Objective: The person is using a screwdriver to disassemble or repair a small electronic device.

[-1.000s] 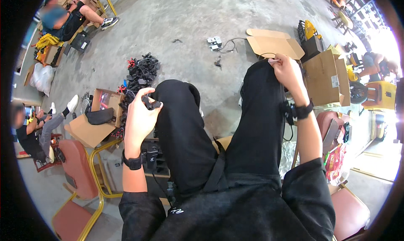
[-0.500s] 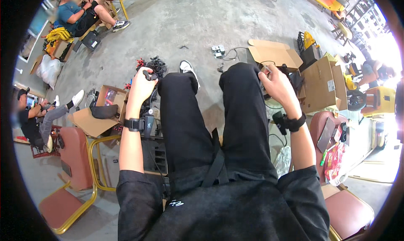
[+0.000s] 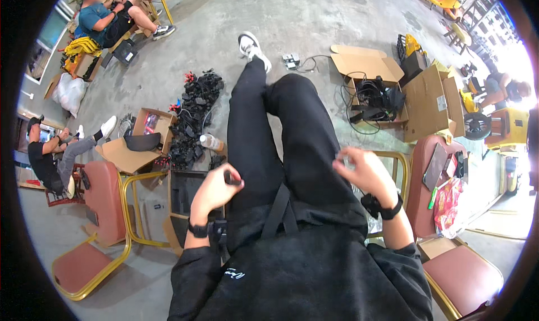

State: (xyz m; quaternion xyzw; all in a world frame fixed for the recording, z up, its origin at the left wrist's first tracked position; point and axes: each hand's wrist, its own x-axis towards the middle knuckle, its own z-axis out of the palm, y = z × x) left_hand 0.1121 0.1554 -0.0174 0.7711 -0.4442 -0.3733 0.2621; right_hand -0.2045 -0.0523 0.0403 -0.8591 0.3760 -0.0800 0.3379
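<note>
Over my left thigh, my left hand [image 3: 216, 187] is curled closed, with a small dark patch between thumb and fingers that I cannot make out. My right hand [image 3: 368, 175] hovers above my right thigh, fingertips drawn together and slightly blurred; whatever they may hold is too small to see. Black straps circle both wrists. Beneath the hands are my black trousers [image 3: 300, 119]. Left of my leg lies a heap of black gear with cables [image 3: 193, 116], and close to it stands a clear bottle [image 3: 210, 142]. Beside my left forearm is an open black case [image 3: 185, 195].
An open carton with black cables [image 3: 379, 99] sits right of my knee, near a tall cardboard box [image 3: 426, 105]. A smaller carton [image 3: 132, 155] lies left. Reddish chairs [image 3: 104, 203] flank me. A small device [image 3: 291, 61] is on the floor. Seated people are at left; another is at far right.
Both hands have drawn back from my knees toward my lap. My left leg has stretched forward, and my knees have come closer together. The black heap, bottle and right-hand carton show more fully.
</note>
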